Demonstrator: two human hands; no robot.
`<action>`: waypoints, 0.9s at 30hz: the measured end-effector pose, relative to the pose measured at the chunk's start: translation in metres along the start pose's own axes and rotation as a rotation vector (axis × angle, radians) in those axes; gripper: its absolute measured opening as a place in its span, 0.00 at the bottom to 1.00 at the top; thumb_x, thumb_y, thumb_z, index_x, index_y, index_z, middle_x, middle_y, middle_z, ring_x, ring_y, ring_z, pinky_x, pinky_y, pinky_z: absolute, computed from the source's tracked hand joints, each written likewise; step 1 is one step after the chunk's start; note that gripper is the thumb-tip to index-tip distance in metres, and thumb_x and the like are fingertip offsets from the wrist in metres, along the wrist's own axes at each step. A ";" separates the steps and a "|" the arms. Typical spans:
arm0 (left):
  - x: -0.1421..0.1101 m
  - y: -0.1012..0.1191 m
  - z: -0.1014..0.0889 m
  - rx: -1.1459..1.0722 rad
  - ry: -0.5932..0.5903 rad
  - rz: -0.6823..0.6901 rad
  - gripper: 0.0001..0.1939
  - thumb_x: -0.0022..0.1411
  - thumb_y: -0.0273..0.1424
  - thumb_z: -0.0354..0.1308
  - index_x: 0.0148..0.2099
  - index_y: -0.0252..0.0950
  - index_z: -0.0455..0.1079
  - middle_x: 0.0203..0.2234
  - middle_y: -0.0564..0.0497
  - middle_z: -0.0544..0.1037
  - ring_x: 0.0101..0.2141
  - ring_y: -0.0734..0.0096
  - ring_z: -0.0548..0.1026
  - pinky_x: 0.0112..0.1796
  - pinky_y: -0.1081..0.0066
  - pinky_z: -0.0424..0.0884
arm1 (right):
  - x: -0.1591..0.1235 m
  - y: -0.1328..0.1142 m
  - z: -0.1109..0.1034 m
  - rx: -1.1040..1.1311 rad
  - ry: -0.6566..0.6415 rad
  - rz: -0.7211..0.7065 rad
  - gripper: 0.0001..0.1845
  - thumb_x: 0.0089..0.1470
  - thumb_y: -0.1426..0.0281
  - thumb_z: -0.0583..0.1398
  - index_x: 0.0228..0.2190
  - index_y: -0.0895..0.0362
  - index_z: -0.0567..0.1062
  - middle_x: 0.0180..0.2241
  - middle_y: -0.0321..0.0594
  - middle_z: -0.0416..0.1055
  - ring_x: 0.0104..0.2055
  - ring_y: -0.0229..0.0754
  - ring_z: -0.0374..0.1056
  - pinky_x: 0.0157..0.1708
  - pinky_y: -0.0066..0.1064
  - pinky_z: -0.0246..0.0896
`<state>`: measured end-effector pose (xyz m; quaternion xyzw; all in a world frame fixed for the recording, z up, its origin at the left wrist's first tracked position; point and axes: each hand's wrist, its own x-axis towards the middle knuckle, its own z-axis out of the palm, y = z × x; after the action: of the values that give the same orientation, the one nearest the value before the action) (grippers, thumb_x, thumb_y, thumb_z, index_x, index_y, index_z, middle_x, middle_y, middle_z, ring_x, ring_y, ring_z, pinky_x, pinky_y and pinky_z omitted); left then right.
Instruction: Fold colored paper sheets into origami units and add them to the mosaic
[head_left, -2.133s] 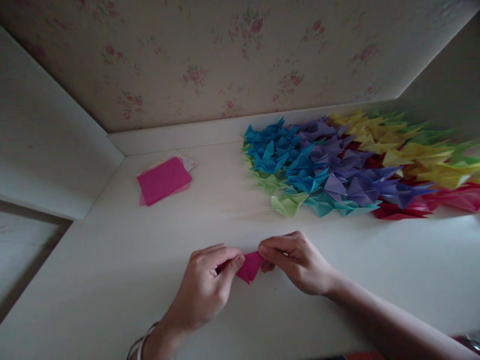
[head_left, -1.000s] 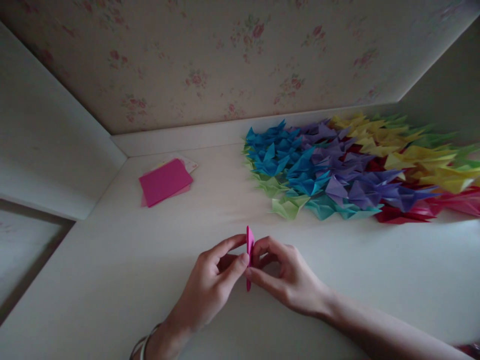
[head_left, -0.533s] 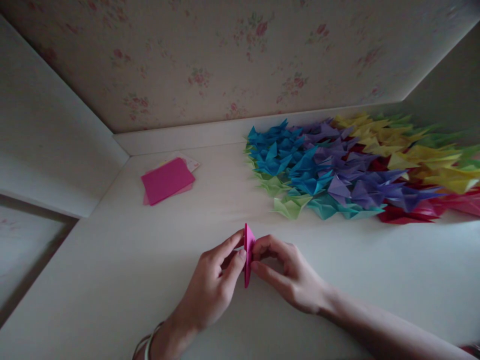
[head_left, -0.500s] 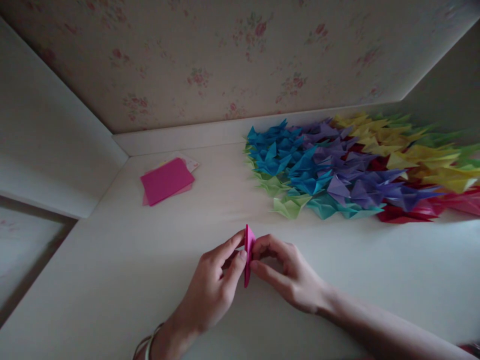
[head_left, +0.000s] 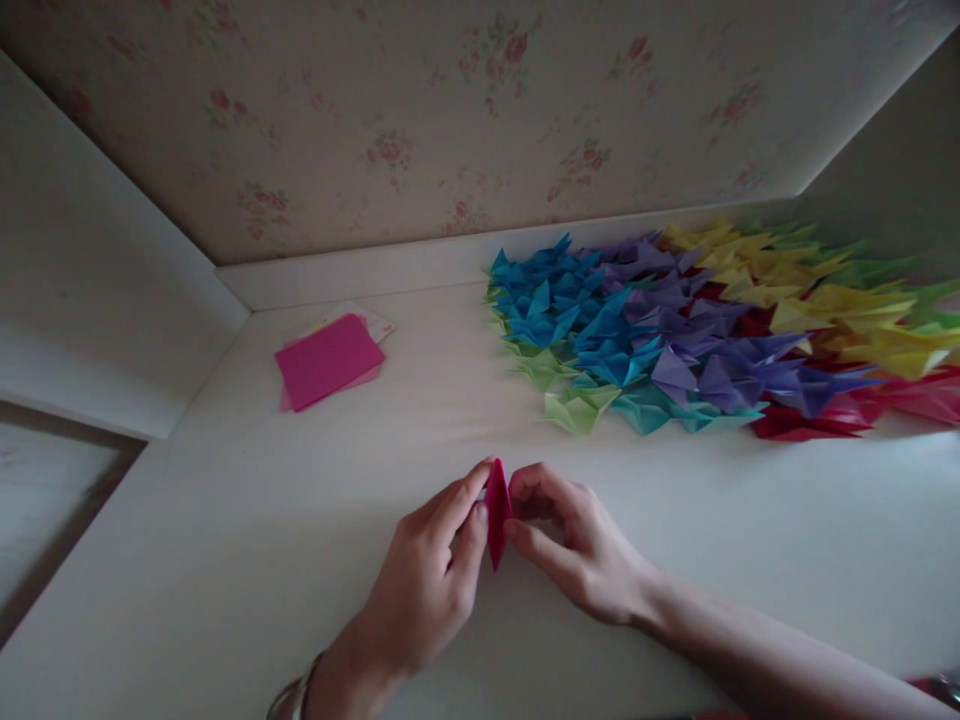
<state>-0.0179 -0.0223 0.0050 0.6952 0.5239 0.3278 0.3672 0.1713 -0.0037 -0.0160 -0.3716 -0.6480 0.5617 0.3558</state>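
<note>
We hold the folded magenta paper (head_left: 497,515) above the near middle of the white tabletop (head_left: 600,660), its long, narrow shape standing on end between our two hands, with a point at the bottom. Our left hand (head_left: 431,570) grasps it from the left, thumb against its side and forefinger near its upper tip. Our right hand (head_left: 585,550) sits at its right edge, fingers curled and thumb tip at the paper; we cannot tell whether it pinches a layer or only touches. At our left wrist we wear bracelets (head_left: 296,695). Beyond our left hand, well apart, we see a stack of paper sheets (head_left: 330,362), magenta on top. Farther off to the right, we have crowded rows of folded paper figures (head_left: 675,330) in blue, purple, yellow, green, teal and red, reaching back toward the flowered wall (head_left: 450,110).
</note>
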 end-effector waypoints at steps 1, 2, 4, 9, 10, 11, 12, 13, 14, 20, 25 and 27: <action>-0.001 -0.001 0.001 0.040 0.015 0.025 0.21 0.70 0.27 0.50 0.63 0.34 0.66 0.56 0.43 0.77 0.54 0.62 0.76 0.55 0.68 0.71 | 0.000 0.000 0.000 -0.012 0.012 -0.011 0.04 0.59 0.75 0.58 0.37 0.56 0.69 0.35 0.39 0.74 0.35 0.40 0.72 0.37 0.31 0.70; -0.001 -0.001 0.002 0.071 0.025 0.046 0.21 0.70 0.25 0.50 0.63 0.34 0.65 0.57 0.43 0.76 0.55 0.63 0.75 0.56 0.68 0.70 | 0.000 0.001 0.001 -0.029 0.020 -0.030 0.06 0.58 0.76 0.57 0.38 0.55 0.68 0.35 0.39 0.74 0.35 0.40 0.72 0.37 0.31 0.70; -0.002 -0.003 0.003 0.114 0.024 0.090 0.22 0.69 0.23 0.49 0.63 0.34 0.65 0.57 0.43 0.75 0.56 0.64 0.74 0.57 0.68 0.69 | -0.001 0.001 0.001 -0.101 0.028 -0.084 0.10 0.55 0.78 0.56 0.40 0.55 0.68 0.36 0.39 0.74 0.36 0.41 0.72 0.37 0.32 0.70; -0.004 -0.007 0.006 0.188 0.033 0.248 0.23 0.67 0.21 0.50 0.62 0.35 0.67 0.58 0.43 0.74 0.59 0.64 0.71 0.60 0.65 0.66 | -0.006 0.004 0.003 -0.362 0.072 -0.228 0.18 0.50 0.79 0.55 0.44 0.54 0.68 0.37 0.42 0.76 0.37 0.46 0.74 0.36 0.37 0.70; -0.004 -0.008 0.006 0.194 0.040 0.263 0.23 0.67 0.21 0.51 0.63 0.36 0.66 0.59 0.43 0.73 0.59 0.64 0.70 0.60 0.65 0.66 | -0.007 0.004 0.003 -0.377 0.082 -0.246 0.19 0.50 0.79 0.55 0.44 0.54 0.67 0.36 0.42 0.76 0.36 0.46 0.74 0.36 0.37 0.70; -0.005 -0.009 0.006 0.195 0.044 0.270 0.24 0.67 0.20 0.51 0.64 0.37 0.65 0.60 0.43 0.72 0.60 0.64 0.70 0.60 0.66 0.66 | -0.007 0.005 0.003 -0.381 0.093 -0.261 0.20 0.50 0.79 0.55 0.45 0.54 0.67 0.36 0.42 0.76 0.36 0.46 0.74 0.36 0.37 0.70; -0.005 -0.009 0.007 0.193 0.042 0.274 0.25 0.67 0.20 0.51 0.64 0.37 0.65 0.61 0.44 0.71 0.60 0.64 0.69 0.60 0.66 0.66 | -0.008 0.005 0.002 -0.382 0.101 -0.272 0.20 0.50 0.79 0.54 0.46 0.54 0.67 0.36 0.42 0.76 0.37 0.46 0.74 0.36 0.37 0.70; -0.005 -0.010 0.007 0.184 0.040 0.276 0.26 0.67 0.19 0.51 0.65 0.38 0.64 0.61 0.45 0.71 0.61 0.65 0.69 0.60 0.66 0.66 | -0.008 0.005 0.002 -0.384 0.109 -0.283 0.21 0.50 0.79 0.54 0.46 0.54 0.67 0.37 0.42 0.76 0.37 0.46 0.74 0.37 0.37 0.70; -0.005 -0.010 0.007 0.170 0.037 0.275 0.26 0.67 0.19 0.50 0.65 0.39 0.64 0.61 0.45 0.71 0.61 0.65 0.69 0.60 0.67 0.66 | -0.007 0.004 0.001 -0.387 0.115 -0.288 0.21 0.51 0.79 0.53 0.47 0.54 0.67 0.37 0.42 0.76 0.38 0.46 0.74 0.38 0.37 0.70; -0.004 -0.006 0.004 0.070 0.094 0.229 0.28 0.67 0.18 0.50 0.64 0.44 0.66 0.59 0.50 0.74 0.58 0.67 0.72 0.60 0.66 0.67 | -0.005 0.001 0.001 -0.407 0.114 -0.254 0.19 0.57 0.78 0.53 0.50 0.54 0.68 0.41 0.45 0.77 0.40 0.46 0.75 0.40 0.37 0.71; -0.006 -0.007 0.001 -0.004 0.083 0.220 0.31 0.64 0.15 0.50 0.63 0.47 0.67 0.61 0.51 0.72 0.59 0.66 0.71 0.60 0.67 0.67 | -0.004 0.001 0.004 -0.420 0.178 -0.314 0.16 0.58 0.77 0.58 0.47 0.53 0.69 0.38 0.43 0.77 0.37 0.45 0.75 0.36 0.34 0.72; -0.006 -0.007 0.001 -0.064 0.061 0.212 0.31 0.64 0.15 0.51 0.62 0.49 0.68 0.61 0.53 0.72 0.60 0.66 0.70 0.60 0.66 0.66 | -0.004 0.001 0.005 -0.421 0.218 -0.353 0.16 0.58 0.79 0.57 0.47 0.53 0.70 0.37 0.43 0.77 0.36 0.43 0.75 0.35 0.32 0.72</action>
<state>-0.0221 -0.0267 -0.0020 0.7245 0.4474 0.4023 0.3362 0.1692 -0.0092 -0.0178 -0.3770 -0.7629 0.3010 0.4304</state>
